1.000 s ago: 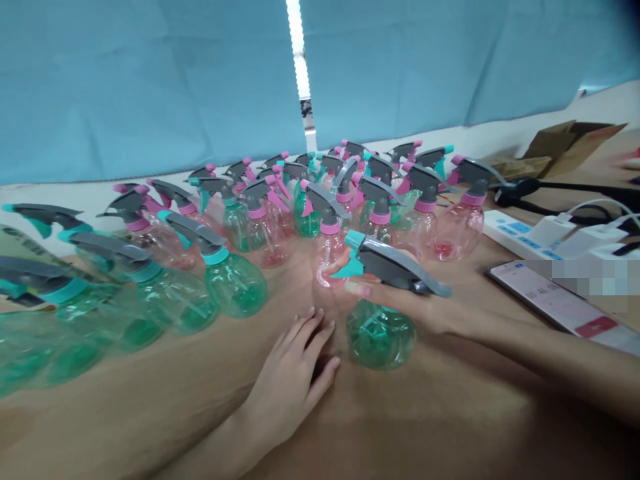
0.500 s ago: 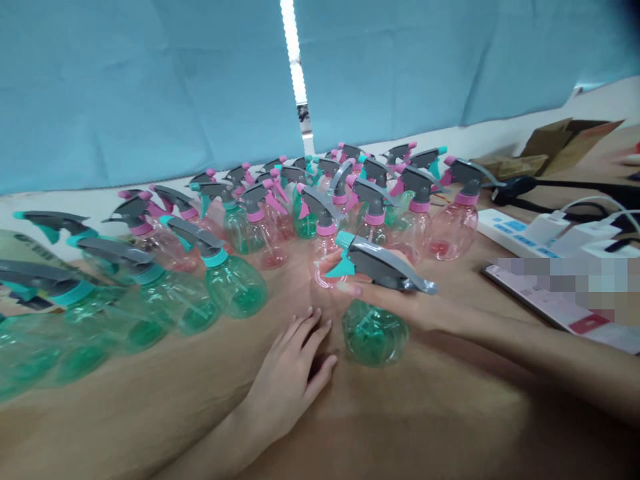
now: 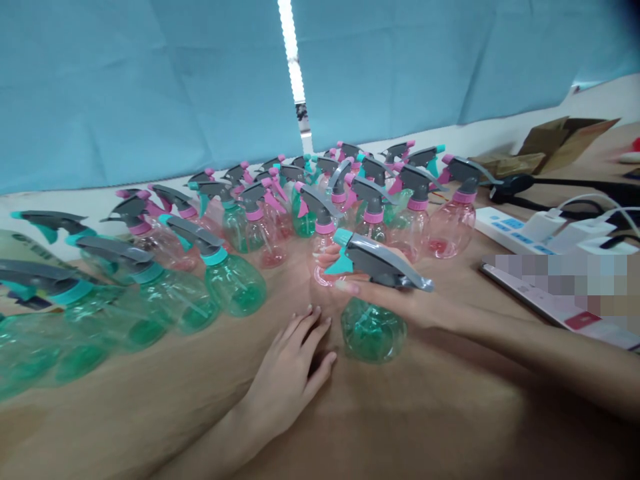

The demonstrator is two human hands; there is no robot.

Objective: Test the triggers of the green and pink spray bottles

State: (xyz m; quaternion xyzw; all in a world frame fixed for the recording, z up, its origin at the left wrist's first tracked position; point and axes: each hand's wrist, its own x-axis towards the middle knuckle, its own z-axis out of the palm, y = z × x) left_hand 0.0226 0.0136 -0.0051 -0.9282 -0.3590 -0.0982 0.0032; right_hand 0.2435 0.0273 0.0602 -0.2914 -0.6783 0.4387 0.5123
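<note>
A green see-through spray bottle (image 3: 374, 333) with a grey and turquoise trigger head (image 3: 377, 261) stands upright on the wooden table. My right hand (image 3: 387, 297) reaches in from the right and is around the bottle's neck, just under the head. Its thumb passes in front and the fingertips show behind the turquoise trigger; the palm is partly hidden. To the left of this bottle, my left hand (image 3: 287, 370) lies palm down on the table, fingers apart and holding nothing. A pink spray bottle (image 3: 324, 243) stands just behind the right fingertips.
Several green spray bottles (image 3: 235, 287) stand in a row at left. Several pink and green ones crowd the back, among them a pink bottle (image 3: 453, 227). At right are a power strip (image 3: 520, 233) with plugs, a phone (image 3: 530, 293), dark straps (image 3: 565, 187) and a cardboard box (image 3: 565, 143).
The view shifts very slightly. Behind the trigger, the right fingertips show a little more and look straighter. The left hand and the bottles stay where they were.
</note>
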